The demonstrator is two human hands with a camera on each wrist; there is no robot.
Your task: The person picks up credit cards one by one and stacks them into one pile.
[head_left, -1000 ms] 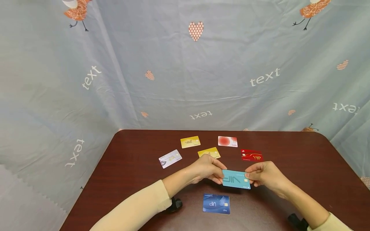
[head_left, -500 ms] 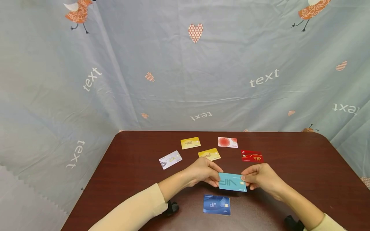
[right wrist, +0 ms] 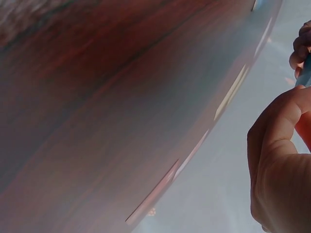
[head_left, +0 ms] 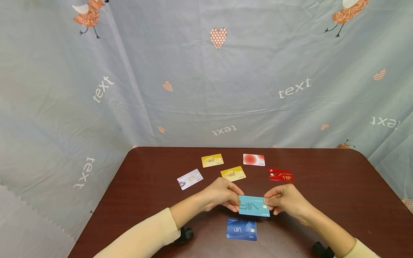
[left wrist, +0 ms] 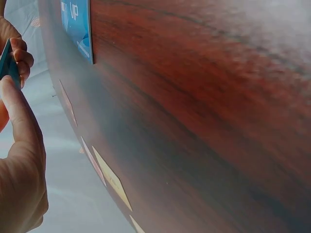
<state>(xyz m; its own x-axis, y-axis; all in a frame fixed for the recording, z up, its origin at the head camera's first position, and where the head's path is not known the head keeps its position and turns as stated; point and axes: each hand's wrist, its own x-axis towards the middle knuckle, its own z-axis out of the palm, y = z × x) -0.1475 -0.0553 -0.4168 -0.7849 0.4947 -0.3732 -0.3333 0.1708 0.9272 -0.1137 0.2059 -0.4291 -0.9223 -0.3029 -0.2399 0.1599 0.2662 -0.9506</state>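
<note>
A teal VIP card is held by both hands above the dark red-brown table. My left hand pinches its left end between thumb and fingers, and my right hand pinches its right end near the gold chip. Just below it in the head view, a blue VIP card lies on the table. In the left wrist view, the left hand shows at the left edge with part of the teal card. The right wrist view shows the right hand and a sliver of that card.
Behind the hands lie a white card, two yellow cards, one farther back and one nearer, a white-and-red card and a red VIP card. A grey-blue patterned curtain stands behind the table.
Both hands have carried the teal card to the left and slightly toward the person, closer to the blue card. The near yellow card is now less covered by the left hand.
</note>
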